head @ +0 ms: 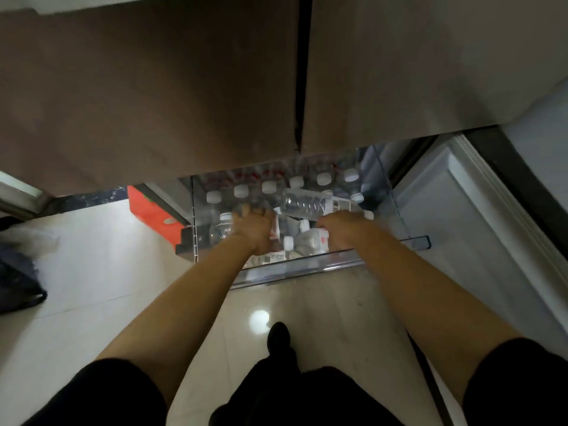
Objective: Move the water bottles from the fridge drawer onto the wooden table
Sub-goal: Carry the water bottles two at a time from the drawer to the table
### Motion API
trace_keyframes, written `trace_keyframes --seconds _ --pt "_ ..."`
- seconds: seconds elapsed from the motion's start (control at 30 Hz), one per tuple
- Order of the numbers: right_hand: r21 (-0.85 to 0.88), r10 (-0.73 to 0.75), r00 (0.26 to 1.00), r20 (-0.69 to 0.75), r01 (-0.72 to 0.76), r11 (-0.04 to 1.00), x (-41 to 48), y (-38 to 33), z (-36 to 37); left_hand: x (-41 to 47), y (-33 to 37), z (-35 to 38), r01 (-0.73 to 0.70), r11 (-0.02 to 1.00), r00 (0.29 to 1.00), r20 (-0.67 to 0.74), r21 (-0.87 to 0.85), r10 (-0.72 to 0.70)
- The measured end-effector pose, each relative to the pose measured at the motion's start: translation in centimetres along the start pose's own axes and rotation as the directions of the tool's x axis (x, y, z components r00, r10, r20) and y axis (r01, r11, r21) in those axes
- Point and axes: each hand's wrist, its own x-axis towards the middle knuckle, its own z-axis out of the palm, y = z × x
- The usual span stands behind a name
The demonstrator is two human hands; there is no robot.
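Floor tiles (92, 272) front fridge drawer (307, 266), bottles (307, 206) packed wall-to-wall; L hand (256, 230), R hand (341, 230) curled among them, grip unclear.

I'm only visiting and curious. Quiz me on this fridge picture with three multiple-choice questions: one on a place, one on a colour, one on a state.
1. Where do the left hand and the right hand reach?
A. Into the fridge drawer
B. Up to the fridge's top edge
C. Down to the floor tiles

2. What colour are the bottle caps?
A. Blue
B. White
C. Green

3. How does the clear bottle on top of the pile lie?
A. Standing upright
B. On its side
C. Standing on its cap

Answers:
1 A: both hands are among the bottles inside the clear drawer walls.
2 B: the row of caps at the back is plainly white.
3 B: its length runs sideways across the pile.
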Motion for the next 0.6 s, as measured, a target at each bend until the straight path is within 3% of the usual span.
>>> trace_keyframes --seconds 0.13,0.3,0.5,0.6 --pt "-0.131 0.034 0.998 -0.045 -0.039 0.991 0.6 -0.7 0.4 0.6 0.4 0.3 0.034 0.997 0.999 -0.034 0.071 -0.032" --pt "-0.111 0.007 0.997 -0.083 -0.016 0.994 0.1 -0.4 -0.3 0.4 0.7 -0.5 0.068 0.995 0.996 -0.061 0.078 -0.064" --pt "0.173 0.016 0.981 -0.192 0.018 0.985 -2.3 0.9 -1.0 -3.1 0.0 -1.2 0.096 0.956 0.946 -0.272 -0.276 -0.174" --pt "0.262 -0.026 0.957 -0.29 0.105 0.959 -4.2 1.8 -0.9 -5.5 -0.1 -2.0 0.052 0.808 0.864 -0.379 -0.587 -0.33"
